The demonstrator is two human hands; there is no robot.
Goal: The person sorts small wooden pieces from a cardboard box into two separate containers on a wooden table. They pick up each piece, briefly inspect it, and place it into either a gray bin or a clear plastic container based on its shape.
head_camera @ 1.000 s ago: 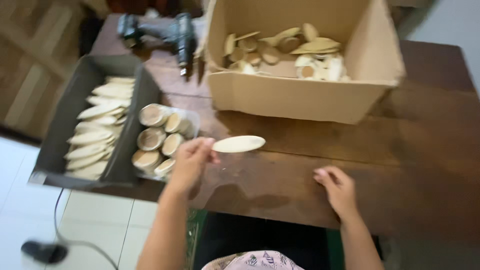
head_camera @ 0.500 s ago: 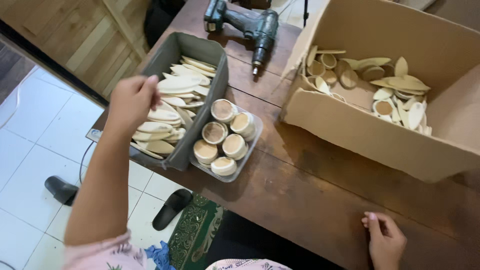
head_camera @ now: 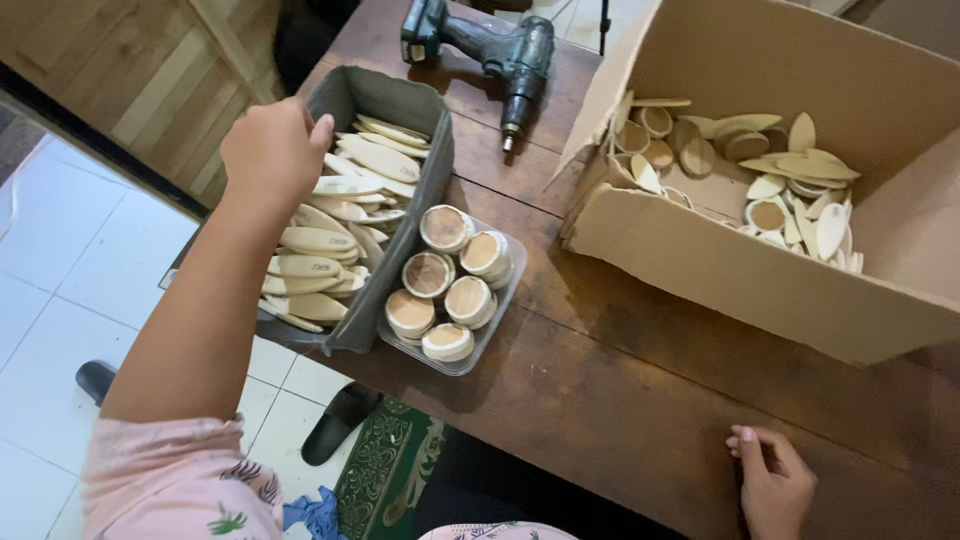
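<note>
My left hand (head_camera: 272, 150) hangs over a grey bin (head_camera: 400, 95) stacked with pale oval wooden pieces (head_camera: 310, 240). Its curled fingers pinch one oval piece (head_camera: 350, 186) lying on top of the pile. Right of the bin, a clear tray (head_camera: 500, 312) holds several round wooden discs (head_camera: 445, 282). My right hand (head_camera: 772, 488) rests on the near edge of the dark wooden table (head_camera: 620, 390), fingers loosely bent and holding nothing.
A large open cardboard box (head_camera: 720, 270) with loose oval and round wooden pieces stands at the right. A cordless drill (head_camera: 500, 55) lies at the back. Below the table edge are white floor tiles, dark sandals (head_camera: 340, 422) and a green mat (head_camera: 385, 470).
My left hand carried an oval piece from the table's middle leftward to the grey bin and lowered onto the pile. My right hand stayed at the table's near edge; the view shifted left.
</note>
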